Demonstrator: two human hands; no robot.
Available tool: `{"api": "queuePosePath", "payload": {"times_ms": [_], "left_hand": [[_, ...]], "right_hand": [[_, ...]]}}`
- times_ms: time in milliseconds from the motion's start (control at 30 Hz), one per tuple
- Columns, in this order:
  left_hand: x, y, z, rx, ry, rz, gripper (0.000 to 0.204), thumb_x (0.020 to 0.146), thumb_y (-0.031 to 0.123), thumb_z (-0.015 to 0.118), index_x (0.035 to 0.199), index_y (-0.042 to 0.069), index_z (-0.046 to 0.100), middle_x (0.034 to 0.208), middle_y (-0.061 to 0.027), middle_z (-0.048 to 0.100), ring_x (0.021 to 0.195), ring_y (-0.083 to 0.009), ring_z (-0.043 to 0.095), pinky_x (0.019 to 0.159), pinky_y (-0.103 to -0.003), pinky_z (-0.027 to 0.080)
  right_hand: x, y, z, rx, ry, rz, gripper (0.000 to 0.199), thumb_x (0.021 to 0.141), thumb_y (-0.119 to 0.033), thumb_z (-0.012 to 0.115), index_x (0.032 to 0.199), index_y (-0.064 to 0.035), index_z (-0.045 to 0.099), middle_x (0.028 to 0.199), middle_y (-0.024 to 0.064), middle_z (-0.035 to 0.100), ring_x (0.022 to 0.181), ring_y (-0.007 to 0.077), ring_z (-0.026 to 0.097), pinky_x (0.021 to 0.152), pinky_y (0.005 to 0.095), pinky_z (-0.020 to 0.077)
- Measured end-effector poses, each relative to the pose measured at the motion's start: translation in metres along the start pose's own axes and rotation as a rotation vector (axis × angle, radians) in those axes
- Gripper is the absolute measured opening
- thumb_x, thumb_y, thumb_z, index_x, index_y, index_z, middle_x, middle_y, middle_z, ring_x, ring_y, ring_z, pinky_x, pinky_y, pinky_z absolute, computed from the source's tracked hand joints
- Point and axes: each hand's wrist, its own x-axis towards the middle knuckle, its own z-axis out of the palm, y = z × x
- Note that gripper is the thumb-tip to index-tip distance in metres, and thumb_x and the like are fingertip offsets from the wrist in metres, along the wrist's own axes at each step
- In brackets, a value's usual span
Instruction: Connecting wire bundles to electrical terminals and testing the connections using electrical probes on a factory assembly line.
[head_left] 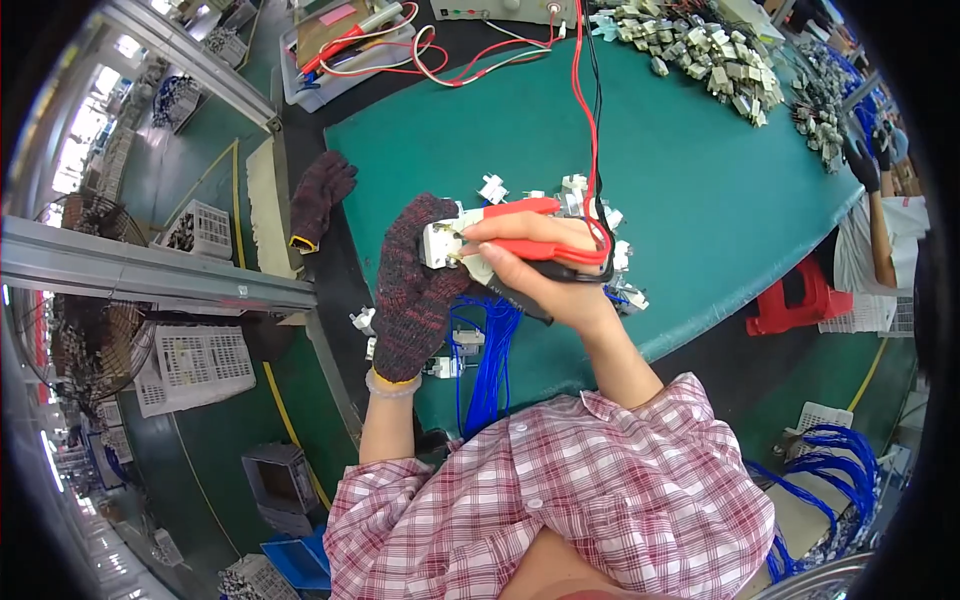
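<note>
A white block [437,246] is gripped by the gloved left hand [410,290]; at three o'clock, red probes [530,249] are grasped by the right hand [570,300].

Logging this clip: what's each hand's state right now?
Left hand: closed, holding a white connector.
Right hand: closed, holding red-handled probes.

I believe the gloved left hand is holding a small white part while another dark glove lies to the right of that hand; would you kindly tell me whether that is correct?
Not quite: the other dark glove lies to the left of the gloved left hand, as the head view shows. That hand is indeed holding a small white part.
</note>
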Motion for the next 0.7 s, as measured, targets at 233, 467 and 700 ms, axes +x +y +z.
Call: {"api": "queuePosePath", "payload": {"times_ms": [233, 467, 700], "left_hand": [[-0.001, 0.003, 0.006, 0.224, 0.047, 0.164, 0.056, 0.086, 0.010, 0.066, 0.135, 0.001, 0.041, 0.126, -0.0108, 0.051, 0.115, -0.0194, 0.051, 0.099, -0.033, 0.040], [-0.019, -0.003, 0.003, 0.371, 0.084, 0.182, 0.049, 0.091, 0.014, 0.060, 0.134, -0.002, 0.042, 0.127, -0.0128, 0.050, 0.117, -0.0228, 0.050, 0.100, -0.036, 0.039], [-0.032, -0.005, 0.009, 0.303, 0.206, 0.145, 0.049, 0.089, 0.013, 0.063, 0.132, -0.001, 0.043, 0.124, -0.0150, 0.050, 0.113, -0.0255, 0.051, 0.097, -0.037, 0.040]], "right_hand": [[-0.002, -0.002, 0.000, 0.075, 0.019, 0.074, 0.018, 0.086, -0.008, 0.066, 0.102, -0.0002, 0.067, 0.093, 0.0095, 0.070, 0.085, 0.0150, 0.066, 0.076, 0.0276, 0.0512], [-0.015, 0.000, 0.017, 0.061, 0.023, 0.084, 0.018, 0.085, -0.009, 0.067, 0.101, -0.0037, 0.067, 0.091, 0.0091, 0.070, 0.082, 0.0154, 0.067, 0.074, 0.0285, 0.0528], [-0.016, 0.012, 0.016, 0.224, -0.002, 0.112, 0.016, 0.086, -0.009, 0.065, 0.099, -0.0019, 0.068, 0.092, 0.0098, 0.069, 0.081, 0.0178, 0.068, 0.072, 0.0286, 0.0530]]}}
